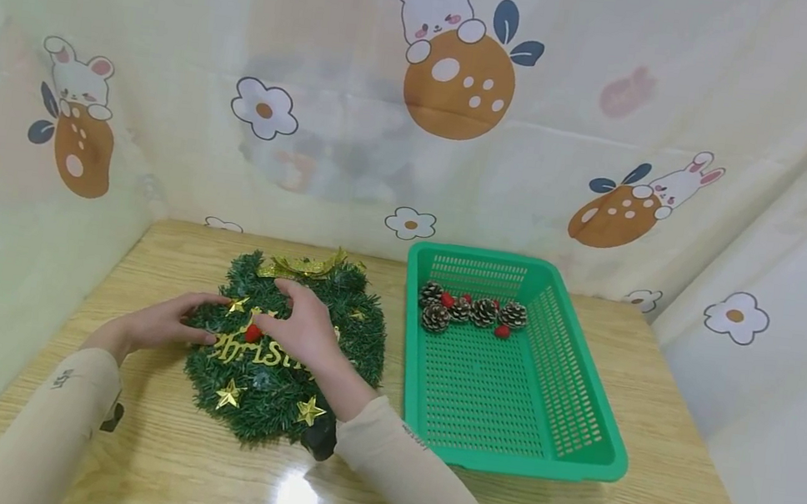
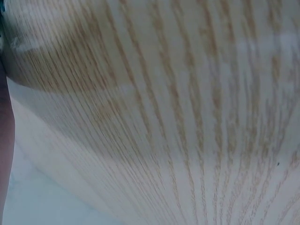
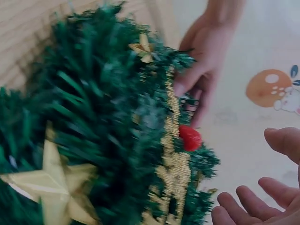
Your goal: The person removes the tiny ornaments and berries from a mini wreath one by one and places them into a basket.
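A green tinsel wreath (image 1: 364, 356) lies on the table, with gold Christmas lettering (image 3: 176, 178) across its middle. Gold stars (image 1: 229, 394) and a gold ribbon bow (image 1: 303, 267) decorate it. My left hand (image 1: 168, 319) rests at the wreath's left edge, fingers and thumb extended over the greenery. Above the lettering hovers my right hand (image 1: 305, 328), its fingers spread and holding nothing. Close to the right thumb, a small red berry-like ornament (image 1: 253, 333) sits on the lettering. In the right wrist view this red ornament (image 3: 191, 138) stands apart from the right fingers.
To the right stands a green plastic basket (image 1: 599, 411). Several pine cones (image 1: 484, 312) and small red ornaments (image 1: 503, 331) lie toward its back. A printed curtain (image 1: 322, 175) hangs behind the wooden table (image 1: 655, 485). The left wrist view shows mostly wood grain.
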The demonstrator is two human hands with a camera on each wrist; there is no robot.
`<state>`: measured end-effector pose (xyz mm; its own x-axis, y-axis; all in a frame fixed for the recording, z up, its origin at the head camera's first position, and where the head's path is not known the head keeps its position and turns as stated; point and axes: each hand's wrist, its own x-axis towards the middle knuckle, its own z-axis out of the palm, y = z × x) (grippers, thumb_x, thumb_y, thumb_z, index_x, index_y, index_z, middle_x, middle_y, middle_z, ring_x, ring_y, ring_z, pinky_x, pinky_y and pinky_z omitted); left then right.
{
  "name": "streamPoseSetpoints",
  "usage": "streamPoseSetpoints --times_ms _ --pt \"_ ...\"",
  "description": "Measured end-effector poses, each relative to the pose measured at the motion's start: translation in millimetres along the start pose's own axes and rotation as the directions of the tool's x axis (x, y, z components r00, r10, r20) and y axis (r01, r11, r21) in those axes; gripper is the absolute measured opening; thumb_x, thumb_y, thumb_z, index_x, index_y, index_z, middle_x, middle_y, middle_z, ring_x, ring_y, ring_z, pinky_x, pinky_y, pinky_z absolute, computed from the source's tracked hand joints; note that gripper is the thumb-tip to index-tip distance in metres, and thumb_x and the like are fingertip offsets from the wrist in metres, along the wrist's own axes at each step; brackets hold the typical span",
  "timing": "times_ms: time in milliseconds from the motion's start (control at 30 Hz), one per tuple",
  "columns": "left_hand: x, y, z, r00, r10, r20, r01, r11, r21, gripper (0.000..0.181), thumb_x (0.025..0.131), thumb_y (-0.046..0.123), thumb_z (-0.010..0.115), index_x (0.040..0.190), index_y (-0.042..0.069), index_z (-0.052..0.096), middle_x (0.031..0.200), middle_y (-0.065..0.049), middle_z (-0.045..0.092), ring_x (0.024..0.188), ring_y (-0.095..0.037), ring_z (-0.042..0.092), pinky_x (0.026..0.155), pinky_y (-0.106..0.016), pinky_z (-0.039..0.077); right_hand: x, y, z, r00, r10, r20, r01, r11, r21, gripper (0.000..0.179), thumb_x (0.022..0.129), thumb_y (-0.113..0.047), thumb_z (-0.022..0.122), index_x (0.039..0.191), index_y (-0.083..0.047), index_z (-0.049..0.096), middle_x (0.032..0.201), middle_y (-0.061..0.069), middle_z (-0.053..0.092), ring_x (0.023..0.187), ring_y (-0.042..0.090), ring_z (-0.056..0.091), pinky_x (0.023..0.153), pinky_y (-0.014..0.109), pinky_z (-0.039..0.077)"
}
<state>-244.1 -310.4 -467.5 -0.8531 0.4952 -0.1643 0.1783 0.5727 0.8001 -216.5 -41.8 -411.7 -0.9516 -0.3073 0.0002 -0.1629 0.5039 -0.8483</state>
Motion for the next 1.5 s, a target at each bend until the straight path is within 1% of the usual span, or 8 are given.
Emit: streamPoseSetpoints --times_ms 300,467,667,767,1033,1200,1367,1500 --pt "-1.9 2.3 -0.2 1.0 0.007 0.0 -0.007 1.0 0.0 0.071 0.091 0.024 0.07 0.151 0.007 0.035 0.157 -0.028 0.018 0.141 -0.054 0.009 0.105 -0.074 0.013 3.5 14.1 21.1 1.0 -0.013 0.018 0.014 1.0 -0.018 0.062 0.09 -0.03 0.071 0.146 -0.017 0.047 0.14 0.001 0.053 0.125 0.023 0.052 0.091 0.039 0.051" --pt "-1.6 1.0 0.1 1.0 0.003 0.002 -0.003 1.0 0.006 0.071 0.091 0.025 0.07 0.151 0.008 0.035 0.157 -0.028 0.017 0.141 -0.054 0.009 0.105 -0.074 0.015 4.3 20.0 27.8 0.999 -0.048 0.021 0.049 0.995 -0.084 0.061 0.091 -0.029 0.071 0.145 -0.018 0.048 0.139 0.0 0.053 0.12 0.021 0.054 0.09 0.037 0.051" --pt "-1.1 -0.5 0.0 1.0 -0.001 0.004 0.001 1.0 0.012 0.071 0.091 0.025 0.07 0.151 0.009 0.035 0.157 -0.028 0.017 0.141 -0.054 0.01 0.104 -0.075 0.015 5.3 24.7 34.7 0.997 -0.072 0.037 0.077 0.979 -0.191 0.057 0.092 -0.031 0.07 0.143 -0.019 0.05 0.141 0.0 0.051 0.119 0.019 0.055 0.091 0.036 0.051" --pt "-1.0 -1.0 -0.1 1.0 0.006 0.005 -0.006 1.0 0.011 0.071 0.091 0.024 0.07 0.151 0.008 0.035 0.156 -0.028 0.018 0.14 -0.054 0.011 0.104 -0.075 0.016 6.7 26.0 38.1 0.995 -0.087 0.04 0.094 0.969 -0.23 0.055 0.092 -0.031 0.07 0.143 -0.02 0.051 0.14 0.0 0.051 0.116 0.017 0.056 0.088 0.034 0.051" --pt "-2.1 1.1 0.3 1.0 0.016 0.004 -0.016 1.0 0.025 0.07 0.092 0.024 0.069 0.15 0.007 0.035 0.156 -0.029 0.018 0.14 -0.055 0.012 0.104 -0.074 0.018 8.2 27.8 44.4 0.992 -0.121 0.037 0.127 0.956 -0.265 0.054 0.091 -0.027 0.071 0.141 -0.019 0.053 0.14 -0.001 0.052 0.121 0.015 0.054 0.089 0.031 0.051" --pt "-2.0 -0.3 0.6 1.0 0.015 0.004 -0.015 1.0 0.022 0.07 0.092 0.025 0.069 0.151 0.008 0.035 0.156 -0.028 0.017 0.14 -0.054 0.012 0.104 -0.074 0.018 9.4 30.5 47.4 0.989 -0.148 0.031 0.15 0.938 -0.312 0.052 0.09 -0.024 0.072 0.139 -0.019 0.056 0.137 -0.001 0.054 0.113 0.012 0.056 0.083 0.026 0.05" --pt "-1.7 -2.0 1.0 1.0 0.024 0.007 -0.024 1.0 0.015 0.07 0.092 0.025 0.069 0.151 0.008 0.034 0.156 -0.027 0.018 0.14 -0.054 0.013 0.105 -0.073 0.02 11.0 33.2 51.6 0.985 -0.17 0.028 0.168 0.909 -0.381 0.046 0.09 -0.023 0.072 0.135 -0.016 0.059 0.136 0.001 0.055 0.122 0.016 0.052 0.092 0.027 0.049" --pt "-1.2 -2.4 1.3 1.0 0.026 0.006 -0.026 1.0 0.011 0.07 0.092 0.024 0.069 0.151 0.008 0.034 0.157 -0.027 0.019 0.141 -0.054 0.013 0.104 -0.073 0.02 11.4 33.3 53.4 0.983 -0.184 0.025 0.177 0.888 -0.424 0.04 0.091 -0.022 0.07 0.13 -0.015 0.064 0.135 0.001 0.055 0.124 0.018 0.051 0.094 0.027 0.048"
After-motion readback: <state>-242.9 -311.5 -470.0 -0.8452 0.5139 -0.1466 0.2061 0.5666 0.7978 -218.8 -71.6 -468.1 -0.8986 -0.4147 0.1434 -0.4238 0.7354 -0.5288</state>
